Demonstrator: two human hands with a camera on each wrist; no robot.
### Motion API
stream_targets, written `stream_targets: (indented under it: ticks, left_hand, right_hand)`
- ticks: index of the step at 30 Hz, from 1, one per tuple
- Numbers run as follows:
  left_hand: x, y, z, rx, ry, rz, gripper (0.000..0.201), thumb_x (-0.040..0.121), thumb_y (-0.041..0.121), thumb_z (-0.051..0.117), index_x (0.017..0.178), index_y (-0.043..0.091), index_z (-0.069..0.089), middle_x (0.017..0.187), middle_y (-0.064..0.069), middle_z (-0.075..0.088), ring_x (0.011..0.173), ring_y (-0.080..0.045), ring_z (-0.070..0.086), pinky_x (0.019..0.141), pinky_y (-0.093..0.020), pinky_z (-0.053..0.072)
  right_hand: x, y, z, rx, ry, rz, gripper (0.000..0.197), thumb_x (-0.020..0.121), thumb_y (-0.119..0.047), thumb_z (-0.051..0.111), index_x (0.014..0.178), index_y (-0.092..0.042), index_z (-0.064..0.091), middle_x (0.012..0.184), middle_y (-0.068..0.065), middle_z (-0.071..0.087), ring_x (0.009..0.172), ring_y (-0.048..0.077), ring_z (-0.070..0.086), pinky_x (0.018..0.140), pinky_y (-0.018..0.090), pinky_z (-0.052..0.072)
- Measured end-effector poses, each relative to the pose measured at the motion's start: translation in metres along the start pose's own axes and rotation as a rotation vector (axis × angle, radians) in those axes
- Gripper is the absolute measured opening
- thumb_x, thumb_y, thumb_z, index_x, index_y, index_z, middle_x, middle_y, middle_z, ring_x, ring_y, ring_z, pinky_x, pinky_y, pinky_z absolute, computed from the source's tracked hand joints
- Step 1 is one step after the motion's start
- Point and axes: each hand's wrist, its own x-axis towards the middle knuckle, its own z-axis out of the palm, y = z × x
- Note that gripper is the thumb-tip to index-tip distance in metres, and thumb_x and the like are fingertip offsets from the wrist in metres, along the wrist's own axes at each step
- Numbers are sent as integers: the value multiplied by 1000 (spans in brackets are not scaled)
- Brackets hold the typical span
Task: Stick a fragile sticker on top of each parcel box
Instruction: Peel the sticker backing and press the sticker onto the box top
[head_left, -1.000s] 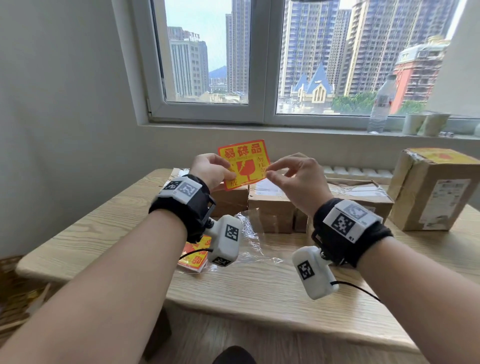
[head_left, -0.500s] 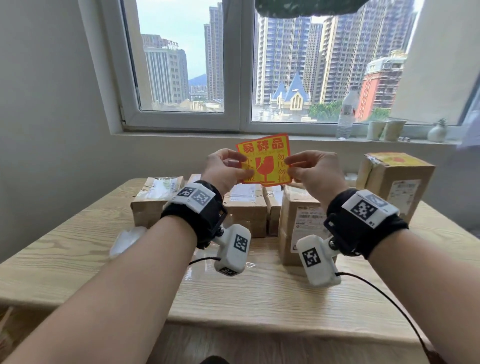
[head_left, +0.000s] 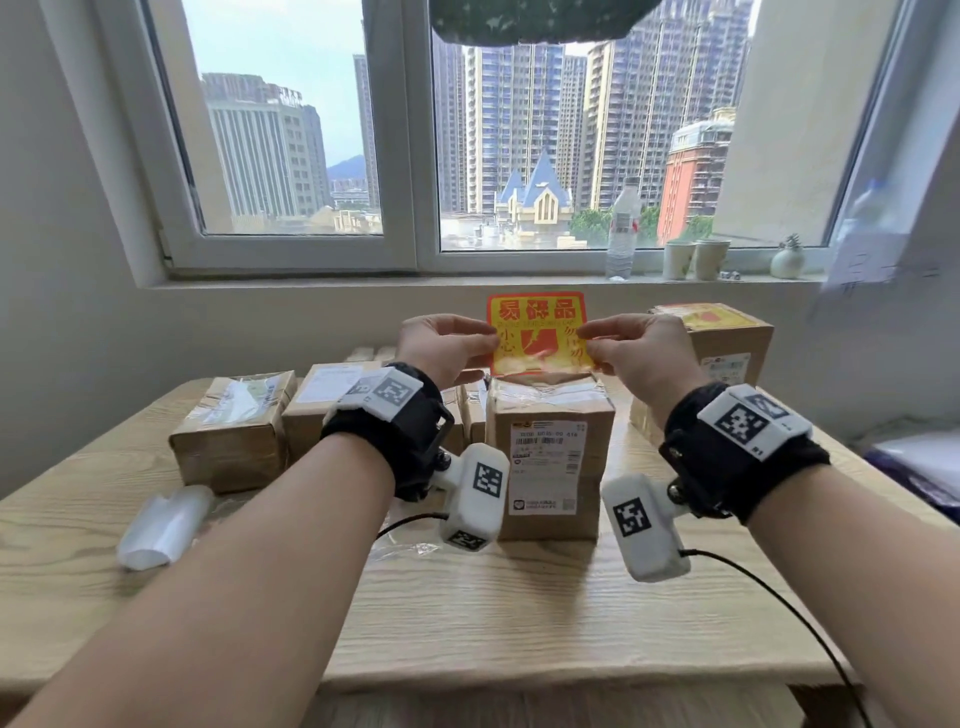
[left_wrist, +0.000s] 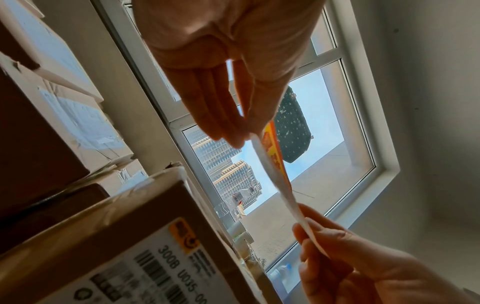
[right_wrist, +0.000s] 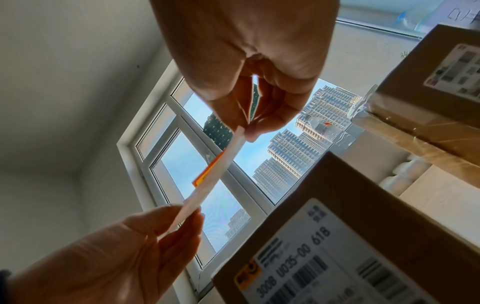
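A yellow fragile sticker with red print (head_left: 537, 332) stands upright just above the top of the middle parcel box (head_left: 550, 452), its lower edge near the box's taped top. My left hand (head_left: 449, 345) pinches its left edge and my right hand (head_left: 631, 348) pinches its right edge. From the left wrist view the sticker (left_wrist: 272, 164) shows edge-on, white underneath, between my left hand (left_wrist: 233, 115) and my right hand (left_wrist: 337, 246). The right wrist view shows the sticker (right_wrist: 215, 170) the same way, above the labelled box (right_wrist: 337, 236).
Several more brown parcel boxes (head_left: 234, 431) line the wooden table (head_left: 519, 613) behind and to the left; a taller box (head_left: 727, 343) with a yellow sticker on top stands at the right. A clear plastic wrapper (head_left: 161, 525) lies left. A bottle (head_left: 621, 234) and cups stand on the windowsill.
Both hands have carried the sticker to the right and lowered it from mid-air to just over the middle box. The head view has shifted to centre on that box.
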Motion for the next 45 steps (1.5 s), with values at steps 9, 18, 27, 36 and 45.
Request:
stream_targets:
  ticks: [9,18,27,36,45]
  left_hand:
    - [5,-13,10,143,42,-55,13,76,9,77,87,6,72,81,-6,75,74,-14,73,64,-22,59]
    - [13,-22,13,303,71,-8,6,75,15,78,80,14,75,73,2,74,58,-4,67,39,-9,40]
    - [10,-21,19,358,12,13,12,71,21,81,78,15,74,74,3,74,62,-3,67,49,-16,42]
    - [10,-26,18,370,9,6,12,69,20,83,75,16,73,75,2,73,68,-7,67,53,-20,47]
    - [11,-31,18,382,1,6,19,66,18,85,81,14,74,85,1,72,80,-10,66,60,-22,53]
  right_hand:
    - [7,24,0,-83,2,47,17,84,-9,69,75,-22,73,89,0,73,87,14,68,88,34,56]
    - [15,34,6,-217,27,76,20,85,-12,70,69,-23,74,89,-2,71,90,16,67,86,37,57]
    - [17,37,-1,-329,53,40,4,80,-19,75,80,-21,78,90,-4,73,91,11,66,90,35,54]
    - [17,39,1,-448,36,-26,6,82,-23,73,84,-22,78,93,-4,73,92,11,64,87,28,52]
    - [14,39,5,-539,28,-78,10,84,-22,71,90,-20,78,97,-2,73,94,13,63,89,29,51]
